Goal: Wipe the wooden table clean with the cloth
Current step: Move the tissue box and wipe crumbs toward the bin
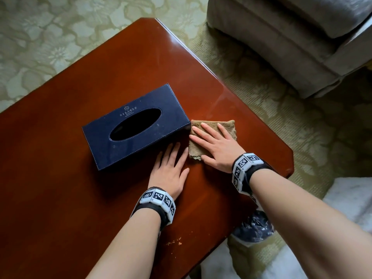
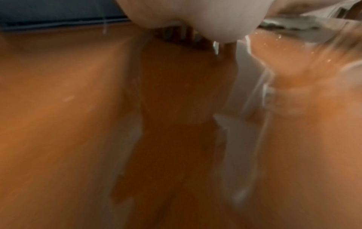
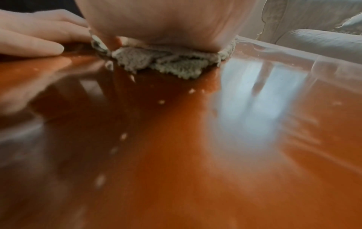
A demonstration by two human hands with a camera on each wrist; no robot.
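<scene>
A folded brown cloth [image 1: 229,125] lies on the glossy reddish wooden table [image 1: 60,188], right beside the tissue box. My right hand [image 1: 213,143] presses flat on it with straight, spread fingers. In the right wrist view the cloth [image 3: 168,63] bunches under my palm, and pale crumbs [image 3: 161,101] dot the wood in front of it. My left hand [image 1: 171,170] rests flat on the bare table just left of the cloth, its fingertips against the box's near corner. The left wrist view is blurred and shows only my palm [image 2: 195,18] on the wood.
A dark blue tissue box [image 1: 136,125] stands mid-table, left of the cloth. More crumbs [image 1: 174,241] lie near the table's front edge. A grey armchair [image 1: 291,37] stands beyond the table's right edge. A dark bagged bin [image 1: 253,228] sits on the carpet below the right front corner.
</scene>
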